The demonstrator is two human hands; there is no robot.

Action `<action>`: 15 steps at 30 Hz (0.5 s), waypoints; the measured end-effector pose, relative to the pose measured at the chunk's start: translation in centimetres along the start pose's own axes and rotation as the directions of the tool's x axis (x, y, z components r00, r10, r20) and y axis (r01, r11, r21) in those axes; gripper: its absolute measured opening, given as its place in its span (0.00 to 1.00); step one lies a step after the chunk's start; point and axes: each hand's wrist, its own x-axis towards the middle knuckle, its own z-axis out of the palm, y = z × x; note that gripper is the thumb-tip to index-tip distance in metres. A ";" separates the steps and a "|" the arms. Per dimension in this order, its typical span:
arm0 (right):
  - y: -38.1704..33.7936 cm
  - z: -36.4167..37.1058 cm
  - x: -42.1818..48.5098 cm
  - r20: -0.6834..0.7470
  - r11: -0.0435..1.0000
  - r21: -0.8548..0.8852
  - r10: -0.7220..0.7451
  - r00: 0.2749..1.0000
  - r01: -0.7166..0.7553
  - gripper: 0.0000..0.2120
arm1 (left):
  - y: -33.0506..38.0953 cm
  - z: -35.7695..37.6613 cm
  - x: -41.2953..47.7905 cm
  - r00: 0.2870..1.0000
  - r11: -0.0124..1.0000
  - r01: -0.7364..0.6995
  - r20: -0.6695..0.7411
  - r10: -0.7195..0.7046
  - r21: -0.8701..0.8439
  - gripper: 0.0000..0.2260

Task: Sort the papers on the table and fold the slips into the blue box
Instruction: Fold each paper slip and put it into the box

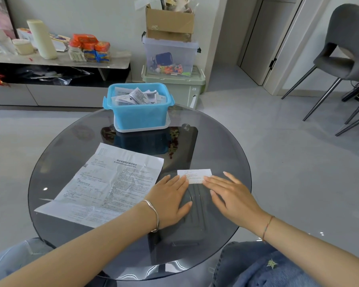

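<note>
Already the blue box (140, 116) at the far side of the table (226, 146) is heaped with folded slips (136, 96), so a good part of the job looks done. What is left, as far as the view shows, is two papers: a large printed sheet (110, 183) lying unfolded to the left, and one small slip (194, 175) in front of the person, well short of the box. The slip lies flat on the glass with its long axis running left to right, roughly square to the person. The sheet's long axis runs diagonally, its heading end pointing away and to the right. The left hand (170, 198) lies flat, fingers straight and together, its tips touching the slip's left end. The right hand (234, 195) is also flat with fingers spread, its tips resting on the slip's right end. Neither hand grips anything. The slip may be folded down to this size, though its layers are too small to make out. By my reading it needs a last crease or a lift into the box, and then the sheet wants folding.
</note>
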 end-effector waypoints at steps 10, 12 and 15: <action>0.5 -0.6 0.8 -0.075 0.989 -0.147 -0.027 0.997 0.016 0.19 | -0.8 -0.7 -0.8 1.000 1.000 -0.018 -0.018 0.018 0.018 0.37; 0.4 -0.7 1.9 -0.079 0.975 -0.200 -0.115 0.990 0.097 0.14 | -0.8 -1.3 -0.5 0.999 0.998 -0.038 -0.029 0.040 0.058 0.40; -0.5 -0.5 3.2 -0.050 0.958 -0.211 -0.207 0.977 0.192 0.14 | -1.2 -1.8 0.5 0.999 0.997 -0.021 -0.030 0.024 0.077 0.29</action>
